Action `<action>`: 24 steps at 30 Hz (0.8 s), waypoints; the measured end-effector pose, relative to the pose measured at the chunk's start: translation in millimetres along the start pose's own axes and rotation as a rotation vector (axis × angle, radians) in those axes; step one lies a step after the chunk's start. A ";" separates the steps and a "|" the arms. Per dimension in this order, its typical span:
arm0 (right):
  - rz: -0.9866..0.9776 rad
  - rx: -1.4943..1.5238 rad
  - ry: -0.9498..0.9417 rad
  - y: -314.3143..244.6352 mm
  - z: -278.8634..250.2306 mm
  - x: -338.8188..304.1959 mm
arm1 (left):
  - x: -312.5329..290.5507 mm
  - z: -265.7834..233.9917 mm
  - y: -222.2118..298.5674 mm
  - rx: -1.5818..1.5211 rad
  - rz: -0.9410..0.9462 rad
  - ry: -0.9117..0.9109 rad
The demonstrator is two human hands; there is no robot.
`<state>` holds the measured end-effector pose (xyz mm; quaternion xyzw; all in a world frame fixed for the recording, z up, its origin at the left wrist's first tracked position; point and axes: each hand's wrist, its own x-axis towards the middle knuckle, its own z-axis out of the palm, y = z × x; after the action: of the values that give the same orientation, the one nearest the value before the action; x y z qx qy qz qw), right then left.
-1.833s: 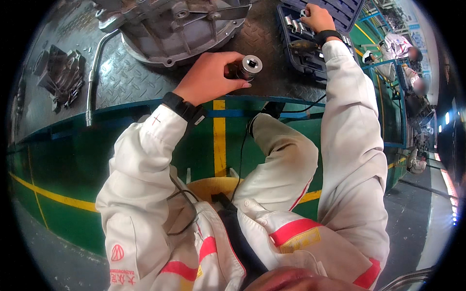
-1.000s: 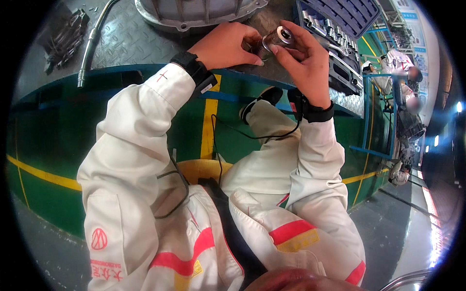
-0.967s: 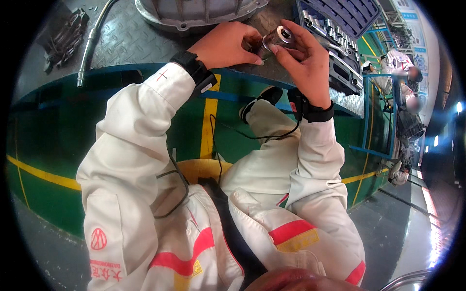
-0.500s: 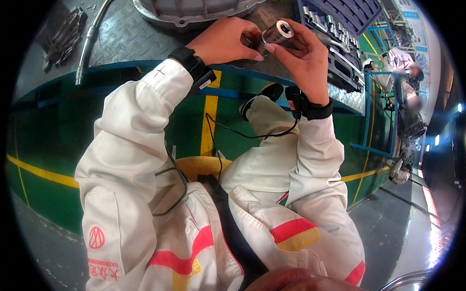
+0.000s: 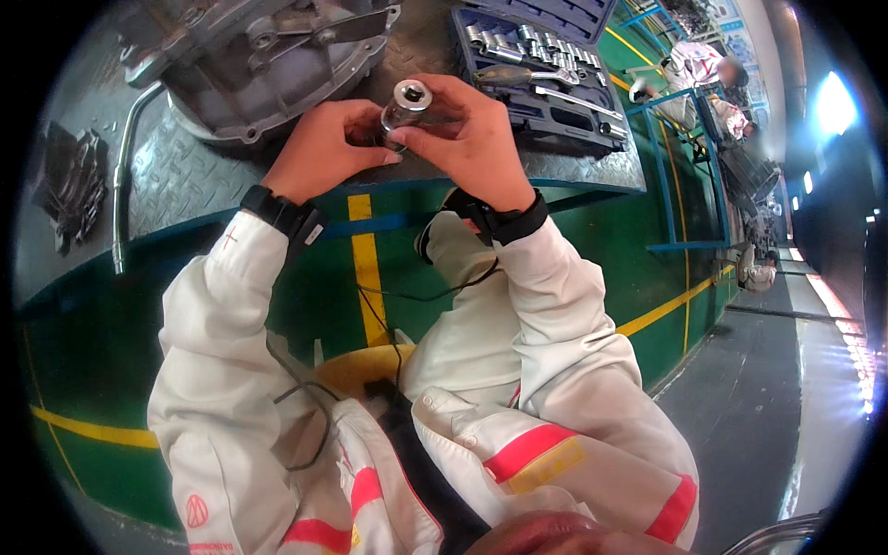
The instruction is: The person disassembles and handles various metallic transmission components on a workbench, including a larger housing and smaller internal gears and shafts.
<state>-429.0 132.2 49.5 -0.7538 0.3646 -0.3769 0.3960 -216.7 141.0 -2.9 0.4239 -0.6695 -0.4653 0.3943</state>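
A shiny steel socket (image 5: 403, 113) is held between my two hands above the near edge of the metal-topped workbench (image 5: 171, 203). Its end with the square drive hole faces up. My right hand (image 5: 476, 134) grips it, thumb across its lower side and fingers behind. From the other side, my left hand (image 5: 319, 146) has its fingers and thumb closed at the socket's lower part; the exact contact is partly hidden. Just beyond my hands lies a large grey cast-metal housing (image 5: 277, 55).
At the right of the bench lies an open blue socket case (image 5: 546, 79) with several sockets and a ratchet. A long steel bar handle (image 5: 122, 185) lies at the left, beside dark metal parts (image 5: 69, 185). People in white workwear (image 5: 694, 65) are farther right.
The view has shifted, so the housing shows more fully and the case appears farther left. Both hands keep the socket between them; it appears lower and farther left in the picture.
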 end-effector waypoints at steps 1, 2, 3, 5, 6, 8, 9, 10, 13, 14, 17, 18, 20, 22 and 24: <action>0.009 -0.014 0.001 -2.2 0.3 -0.6 | -1.1 -0.3 2.4 -0.008 -0.012 0.007; 0.017 -0.028 0.001 -3.9 0.8 -0.7 | -1.2 -0.6 5.2 -0.009 -0.027 0.007; 0.026 -0.042 0.001 -4.7 1.3 0.0 | 0.2 -1.3 3.7 0.001 -0.027 -0.009; 0.001 -0.015 0.008 0.1 2.1 0.2 | 1.0 -3.2 -0.3 0.025 -0.031 -0.039; 0.003 -0.033 0.005 -0.4 1.2 0.4 | 2.0 -3.4 -1.3 0.024 -0.028 -0.038; 0.005 -0.050 -0.001 0.0 1.4 0.7 | 0.1 -3.5 0.1 0.021 -0.030 -0.035; 0.004 -0.050 -0.003 0.6 1.4 1.4 | -0.5 -3.7 1.2 0.023 -0.028 -0.023; 0.004 -0.053 -0.005 0.9 1.0 1.4 | -1.0 -2.9 2.6 0.024 -0.025 -0.012; -0.004 -0.048 -0.002 1.7 0.4 0.6 | -1.7 -2.4 6.5 0.059 -0.023 0.005; -0.033 -0.049 0.014 3.0 1.0 0.8 | -1.9 -2.4 7.1 0.077 -0.024 0.007; -0.091 -0.058 0.043 6.5 2.3 2.4 | 0.5 -1.8 -0.6 0.054 -0.002 0.009; -0.092 -0.064 0.042 6.3 1.9 2.5 | 0.5 -1.9 -2.3 0.055 -0.015 0.010; -0.090 -0.069 0.045 5.8 1.7 2.0 | 1.2 -1.3 -0.7 0.056 -0.040 0.011; -0.086 -0.062 0.051 5.3 3.3 2.0 | 0.7 -0.7 -0.6 0.061 -0.030 0.023; -0.091 -0.080 0.052 6.9 2.7 1.8 | 0.0 -0.7 1.9 0.080 -0.035 0.027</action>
<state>-427.6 128.6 42.8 -0.7747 0.3549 -0.3990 0.3386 -216.4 141.2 -0.9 0.4575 -0.6746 -0.4391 0.3779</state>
